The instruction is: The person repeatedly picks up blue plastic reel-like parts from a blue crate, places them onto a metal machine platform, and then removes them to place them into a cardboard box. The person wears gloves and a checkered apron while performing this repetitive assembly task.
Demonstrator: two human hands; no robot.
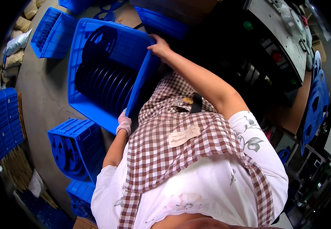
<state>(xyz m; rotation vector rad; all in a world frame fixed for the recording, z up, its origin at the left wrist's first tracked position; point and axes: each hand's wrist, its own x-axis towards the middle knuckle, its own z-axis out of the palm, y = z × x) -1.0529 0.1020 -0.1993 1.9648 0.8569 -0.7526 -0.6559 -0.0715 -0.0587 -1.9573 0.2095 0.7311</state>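
A large blue plastic bin (91, 111) is in front of me, its mouth facing me at a tilt. Inside it several dark blue round discs (105, 84) stand on edge in a close row. Another disc with cut-out openings (96, 44) leans against the bin's far-left inner side. My left hand (124, 123), in a pale striped glove, grips the rim at the near corner; part of its fingers is hidden. My right hand (159, 46), apparently ungloved, is closed over the rim at the far right corner.
Left of me stand a bin with spoked blue reels (67, 152), a farther filled bin (53, 33) and stacked blue crates (5, 120). Sacks (18, 42) lie along the far left. On the right are a dark machine with a red button (276, 57) and large blue reels (315, 107).
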